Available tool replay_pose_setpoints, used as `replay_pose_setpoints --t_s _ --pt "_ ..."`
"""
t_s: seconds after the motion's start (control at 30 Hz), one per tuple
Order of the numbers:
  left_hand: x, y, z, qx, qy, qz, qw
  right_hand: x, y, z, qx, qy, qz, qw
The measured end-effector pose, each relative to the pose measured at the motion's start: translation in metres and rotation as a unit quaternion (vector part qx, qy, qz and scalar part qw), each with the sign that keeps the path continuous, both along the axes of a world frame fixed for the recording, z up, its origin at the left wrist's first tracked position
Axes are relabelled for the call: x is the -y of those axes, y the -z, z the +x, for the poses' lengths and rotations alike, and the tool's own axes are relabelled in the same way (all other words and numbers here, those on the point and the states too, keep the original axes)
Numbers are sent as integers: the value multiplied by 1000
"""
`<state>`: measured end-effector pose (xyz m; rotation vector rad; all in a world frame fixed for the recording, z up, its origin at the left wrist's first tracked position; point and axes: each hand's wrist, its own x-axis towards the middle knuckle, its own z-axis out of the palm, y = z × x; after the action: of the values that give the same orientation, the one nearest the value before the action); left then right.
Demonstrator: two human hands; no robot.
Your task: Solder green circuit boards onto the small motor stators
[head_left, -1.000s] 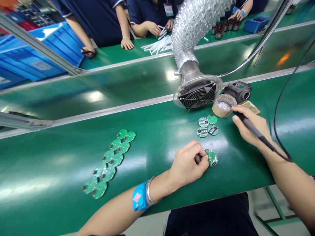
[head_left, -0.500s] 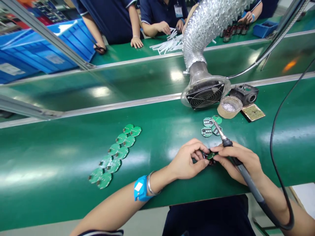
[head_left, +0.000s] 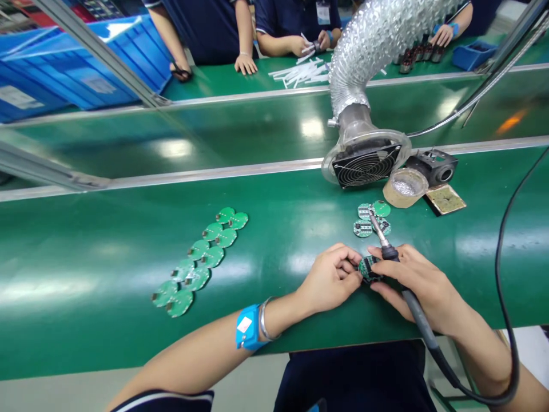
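Observation:
My left hand (head_left: 331, 278) pinches a small round green circuit board (head_left: 368, 267) just above the green bench surface (head_left: 274, 240). My right hand (head_left: 418, 286) touches the same board with its fingertips and also holds a soldering iron (head_left: 397, 274), whose tip points up and away toward a small cluster of round boards (head_left: 369, 219). The iron's black cable (head_left: 500, 297) loops off to the right. My left wrist wears a blue strap and a metal bangle.
Two overlapping rows of round green boards (head_left: 199, 260) lie to the left. A fume extractor fan (head_left: 364, 163) on a silver hose, a solder reel (head_left: 405, 187), an iron stand (head_left: 434, 166) and sponge (head_left: 445, 199) stand at the back right. Other people's hands work with white strips (head_left: 300, 71) across the belt.
My right hand came back from the solder reel with the iron and joined my left hand at the board, which both hands now hold. The view tilted slightly down.

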<state>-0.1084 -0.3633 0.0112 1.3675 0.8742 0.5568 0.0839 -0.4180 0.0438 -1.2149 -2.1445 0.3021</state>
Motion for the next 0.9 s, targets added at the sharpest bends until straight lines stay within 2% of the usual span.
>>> replay_pose_setpoints --t_s 0.17,0.4,0.5,0.73,0.8,0.87,0.9 --pt "0 -2 -1 -8 1 34 999 -2 -1 8 0 4 -32 999" --pt "0 -2 -2 -12 -6 19 1000 -5 -12 15 41 -29 -128 990" --pt "0 1 -3 -12 -6 13 1000 -3 -5 14 16 -20 -119 993" --pt "-2 9 -6 -14 5 66 998 11 27 6 -103 74 -60 990" --pt "-3 8 -7 -15 19 99 995 12 31 5 -115 76 -68 988" --pt "-5 3 -8 -13 36 196 980 12 32 6 -113 73 -93 987" --pt "-6 0 -9 -11 47 263 964 11 32 7 -113 73 -105 985"
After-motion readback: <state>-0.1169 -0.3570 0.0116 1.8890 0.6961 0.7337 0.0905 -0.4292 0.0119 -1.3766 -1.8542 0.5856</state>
